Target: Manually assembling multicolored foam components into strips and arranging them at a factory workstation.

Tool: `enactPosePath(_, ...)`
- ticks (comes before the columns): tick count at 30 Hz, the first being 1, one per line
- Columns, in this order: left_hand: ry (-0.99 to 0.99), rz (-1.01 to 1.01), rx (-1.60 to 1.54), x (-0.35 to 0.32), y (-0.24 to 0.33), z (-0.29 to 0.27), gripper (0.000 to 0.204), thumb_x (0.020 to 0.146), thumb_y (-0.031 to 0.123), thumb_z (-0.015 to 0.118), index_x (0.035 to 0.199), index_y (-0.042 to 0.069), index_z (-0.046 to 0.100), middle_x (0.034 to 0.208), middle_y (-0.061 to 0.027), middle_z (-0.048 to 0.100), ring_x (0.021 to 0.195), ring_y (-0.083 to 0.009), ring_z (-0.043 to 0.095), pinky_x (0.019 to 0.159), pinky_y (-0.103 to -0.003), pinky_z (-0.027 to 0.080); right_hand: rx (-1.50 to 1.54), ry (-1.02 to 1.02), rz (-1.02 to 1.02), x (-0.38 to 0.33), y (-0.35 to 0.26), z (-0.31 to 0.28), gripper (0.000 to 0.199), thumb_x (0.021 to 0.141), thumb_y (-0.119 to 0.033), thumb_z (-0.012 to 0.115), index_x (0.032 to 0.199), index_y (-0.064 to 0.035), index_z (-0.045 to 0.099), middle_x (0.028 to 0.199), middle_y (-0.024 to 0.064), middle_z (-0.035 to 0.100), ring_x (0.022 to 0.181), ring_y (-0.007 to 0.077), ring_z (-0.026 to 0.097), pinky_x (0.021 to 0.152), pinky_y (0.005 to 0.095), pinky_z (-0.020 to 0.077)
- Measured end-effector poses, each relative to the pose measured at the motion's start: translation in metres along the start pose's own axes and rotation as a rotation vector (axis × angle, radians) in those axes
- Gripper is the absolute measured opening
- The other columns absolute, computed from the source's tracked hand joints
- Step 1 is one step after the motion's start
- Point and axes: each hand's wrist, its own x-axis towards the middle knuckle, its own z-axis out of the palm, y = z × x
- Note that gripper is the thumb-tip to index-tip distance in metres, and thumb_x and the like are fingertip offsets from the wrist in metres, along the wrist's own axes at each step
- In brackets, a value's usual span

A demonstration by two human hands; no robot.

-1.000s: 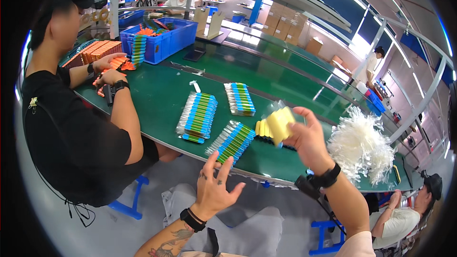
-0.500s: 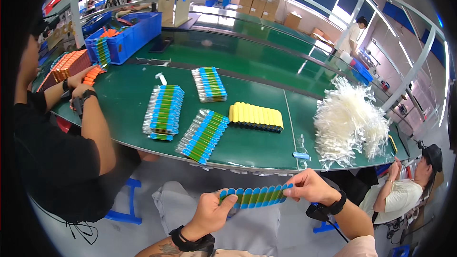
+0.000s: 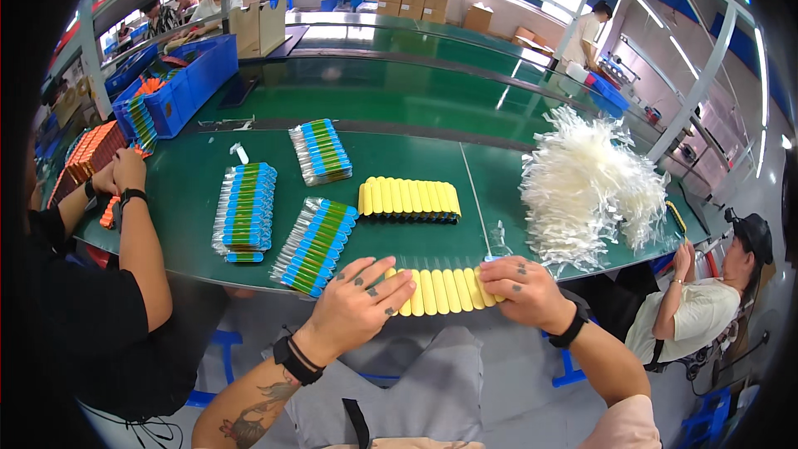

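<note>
At the table's front edge I hold a band of joined yellow round-ended strips (image 3: 440,292), yellow face up, clear ends showing along its far side. My left hand (image 3: 357,303) is closed on its left end, and my right hand (image 3: 530,289) grips its right end. Just behind it on the table lies a stack of similar bands (image 3: 409,197), yellow on top and black underneath. Left of that are three blue-and-green stacks with clear ends: a front one (image 3: 316,243), a back one (image 3: 321,152) and a left one (image 3: 245,208). A small blue object (image 3: 492,259) is partly hidden by my right hand.
A heap of whitish plastic strips (image 3: 582,191) covers the table's right part. At left, a co-worker's hands (image 3: 116,175) handle orange pieces beside a blue bin (image 3: 187,87). Another person (image 3: 698,291) sits at the right end. A metal post (image 3: 694,87) rises behind the heap.
The band in my hands has turned from its blue-green face to its yellow face. Both hands have moved up and away from me to the table edge. The view has shifted slightly.
</note>
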Motion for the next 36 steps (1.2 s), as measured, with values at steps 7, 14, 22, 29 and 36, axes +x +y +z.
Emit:
enactPosePath(7,-0.217,0.018,0.135,-0.030,-0.004,0.020,0.041,0.086,0.015,0.066,0.126,0.006,0.067,0.134,-0.0087,0.064,0.125,-0.0300,0.059,0.107,-0.046,0.045,0.032,-0.178,0.072,-0.018,0.007,0.023,0.021,0.066,0.000,0.065,0.086,-0.0055,0.063,0.091,0.0094,0.069,0.091,0.0311,0.070,0.084,0.0416,0.0580)
enactPosePath(14,-0.188,-0.136,-0.004,-0.030,0.005,0.023,0.048,0.085,0.021,0.071,0.130,0.006,0.064,0.138,-0.0110,0.062,0.127,-0.0328,0.057,0.108,-0.048,0.044,-0.214,0.013,0.375,-0.032,0.040,0.015,0.020,0.081,-0.012,0.073,0.099,-0.0034,0.072,0.105,0.0139,0.069,0.106,0.0350,0.064,0.094,0.0449,0.0486)
enactPosePath(22,0.092,-0.206,-0.061,-0.047,0.004,0.040,0.036,0.078,0.008,0.076,0.114,0.006,0.071,0.117,-0.0118,0.068,0.113,-0.0314,0.065,0.101,-0.047,0.048,0.043,-0.313,0.647,-0.002,0.028,0.008,0.015,0.093,-0.022,0.066,0.096,-0.0070,0.063,0.076,0.0155,0.067,0.081,0.0373,0.068,0.071,0.0486,0.0511)
enactPosePath(29,0.227,-0.238,-0.103,-0.049,0.007,0.044,0.032,0.077,0.007,0.077,0.108,0.006,0.071,0.109,-0.0079,0.068,0.107,-0.0286,0.067,0.098,-0.045,0.051,-0.030,-0.481,0.258,0.055,0.029,0.029,0.013,0.090,-0.019,0.064,0.087,-0.0079,0.060,0.059,0.0137,0.060,0.060,0.0375,0.063,0.056,0.0494,0.0490)
enactPosePath(36,0.277,-0.229,-0.087,-0.048,0.009,0.051,0.029,0.076,0.004,0.076,0.104,0.006,0.071,0.104,-0.0062,0.068,0.104,-0.0280,0.068,0.095,-0.044,0.052,0.047,-0.406,-0.014,0.120,0.004,0.084,0.012,0.086,-0.020,0.068,0.084,-0.0088,0.064,0.056,0.0120,0.058,0.055,0.0346,0.062,0.052,0.0467,0.0487)
